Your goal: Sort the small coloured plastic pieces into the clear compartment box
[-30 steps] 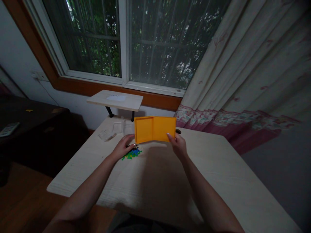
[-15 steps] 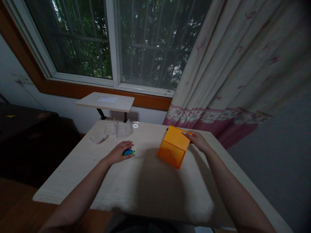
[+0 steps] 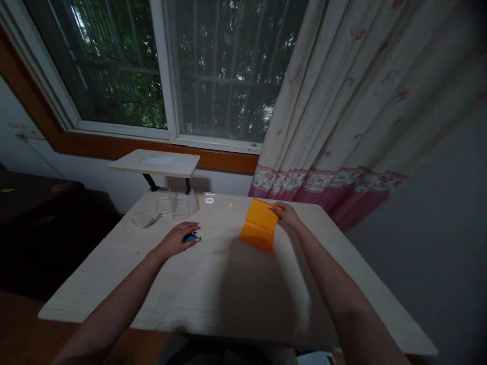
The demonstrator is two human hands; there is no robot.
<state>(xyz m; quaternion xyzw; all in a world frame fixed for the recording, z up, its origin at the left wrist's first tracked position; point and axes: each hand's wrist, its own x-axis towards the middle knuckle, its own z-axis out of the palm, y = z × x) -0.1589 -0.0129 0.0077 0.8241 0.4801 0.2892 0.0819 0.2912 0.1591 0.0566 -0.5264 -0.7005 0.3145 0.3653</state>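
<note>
My right hand (image 3: 287,213) grips the upper right edge of an orange box (image 3: 259,224), thumb over the rim. The box is tilted, and I cannot tell whether it touches the table. To the left, my left hand (image 3: 178,239) is curled over a small blue-and-green thing (image 3: 192,237) at the table surface. Its fingers and thumb hide most of that thing, so its kind does not show; a pale bit sticks out at the fingertips.
Clear plastic containers (image 3: 180,208) stand at the back left of the pale wooden table (image 3: 182,299), beside another clear piece (image 3: 144,218). Behind them rises a small raised shelf (image 3: 178,163) with a paper on it. A curtain (image 3: 323,152) hangs at the back right.
The orange box has turned in my right hand and now shows a narrower side. The whole view has shifted a little. My left hand stays around the blue-and-green thing.
</note>
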